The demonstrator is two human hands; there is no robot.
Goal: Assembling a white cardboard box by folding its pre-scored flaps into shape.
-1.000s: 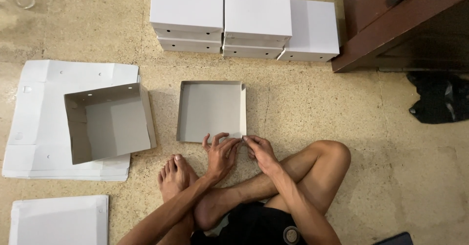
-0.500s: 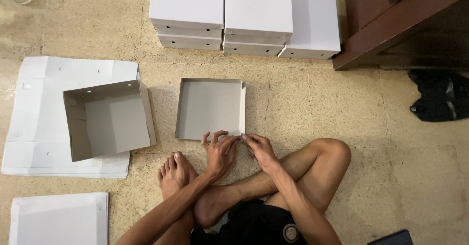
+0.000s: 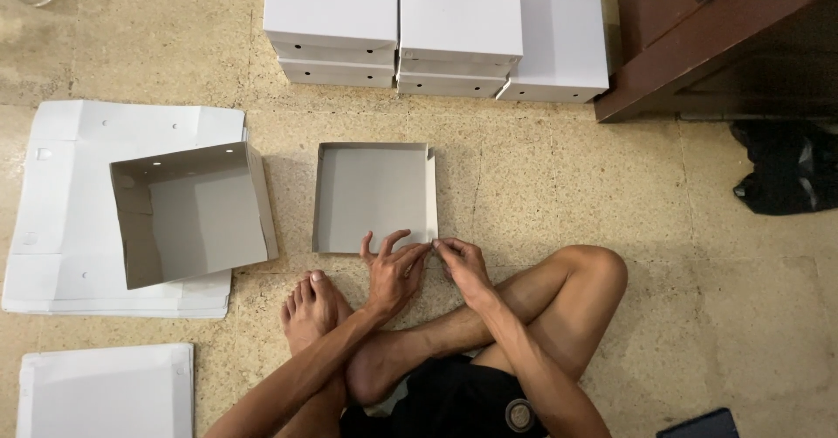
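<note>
A shallow grey cardboard box lid (image 3: 371,194) lies open side up on the floor in front of my crossed legs. My left hand (image 3: 393,272) rests on its near edge with fingers spread, pressing the near right corner. My right hand (image 3: 463,268) pinches the same corner from the right side. Both hands touch the lid's near wall.
A deeper open grey box (image 3: 188,215) sits on a stack of flat white cardboard sheets (image 3: 61,194) at the left. Finished white boxes (image 3: 436,28) are stacked at the back. A flat sheet (image 3: 105,390) lies at near left. Dark wooden furniture (image 3: 716,28) and a black bag (image 3: 786,167) are at right.
Both hands stay at the lid's near right corner; the fingers have shifted slightly. The view has tilted a little.
</note>
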